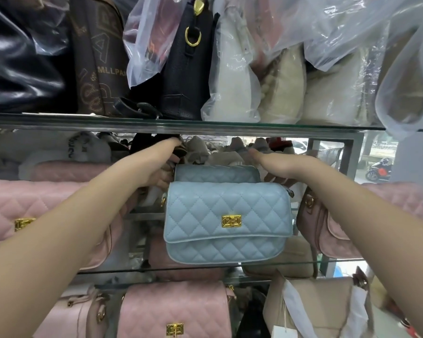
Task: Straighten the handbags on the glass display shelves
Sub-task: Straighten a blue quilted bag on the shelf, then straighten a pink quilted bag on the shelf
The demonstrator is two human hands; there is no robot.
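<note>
Blue handbag [216, 173] sits between left hand [160, 168], right hand [276, 167].

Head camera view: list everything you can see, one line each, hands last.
Blue handbags: two, light blue quilted, middle shelf centre, one behind the other.
Pink handbags: at least four, pink quilted, middle shelf both sides and lower shelf.
Black bags: two, black, top shelf left and centre.
Brown bag: one, brown with lettering, top shelf.
Wrapped bags: about three, cream, in clear plastic, top shelf right.
Beige bag: one, beige, white tag, lower right.
Glass shelves: two edges, clear.
Left hand: at the rear blue bag's left end.
Right hand: at its right end; grips unclear.
</note>
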